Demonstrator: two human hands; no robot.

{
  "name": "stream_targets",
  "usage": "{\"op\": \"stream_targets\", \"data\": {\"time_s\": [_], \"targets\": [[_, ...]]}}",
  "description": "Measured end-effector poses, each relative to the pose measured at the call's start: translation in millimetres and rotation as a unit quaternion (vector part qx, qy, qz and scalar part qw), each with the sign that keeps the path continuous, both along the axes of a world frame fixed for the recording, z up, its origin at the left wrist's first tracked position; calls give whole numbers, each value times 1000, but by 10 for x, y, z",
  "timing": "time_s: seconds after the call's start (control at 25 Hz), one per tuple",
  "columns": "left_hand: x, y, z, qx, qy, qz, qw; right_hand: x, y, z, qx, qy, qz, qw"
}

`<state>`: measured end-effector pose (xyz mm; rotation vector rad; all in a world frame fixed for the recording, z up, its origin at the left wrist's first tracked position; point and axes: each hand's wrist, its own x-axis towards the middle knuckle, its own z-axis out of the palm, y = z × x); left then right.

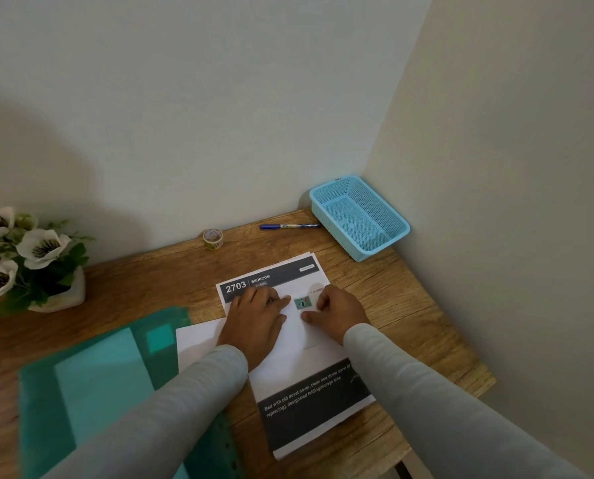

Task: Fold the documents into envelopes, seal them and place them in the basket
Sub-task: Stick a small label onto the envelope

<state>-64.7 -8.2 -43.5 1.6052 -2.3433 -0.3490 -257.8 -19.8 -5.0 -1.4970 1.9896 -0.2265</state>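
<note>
A white envelope (299,335) lies on a stack of printed documents (318,406) headed "2703 BEDROOM". A small green sticker (302,302) sits on the envelope between my hands. My left hand (255,321) rests flat on the envelope's left part, its index finger reaching toward the sticker. My right hand (338,314) rests on the right part with bent fingers, its thumb stretched along the paper below the sticker. The light blue mesh basket (380,252) stands in the back right corner with nothing in it.
A blue pen (288,226) and a roll of tape (213,238) lie by the back wall. A green plastic folder (91,382) covers the table's left front. A white pot of artificial flowers (29,261) stands at far left. Walls close the back and right.
</note>
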Motion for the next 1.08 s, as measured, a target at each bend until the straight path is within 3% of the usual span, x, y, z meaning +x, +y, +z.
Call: {"op": "stream_targets", "data": {"time_s": [0.28,0.44,0.6,0.84,1.08], "targets": [[410,-110,483,187,-161,14,969,-32,65,-12,-6,-28,16,999],[463,-95,587,227,-185,40,955,-20,84,28,12,-25,27,999],[442,-133,607,256,-144,43,955,-19,110,92,34,-34,42,998],[481,-136,813,201,72,49,976,-222,68,375,-48,-124,44,990],[687,-324,1197,106,98,37,989,-479,-47,736,-145,-222,10,964]]}}
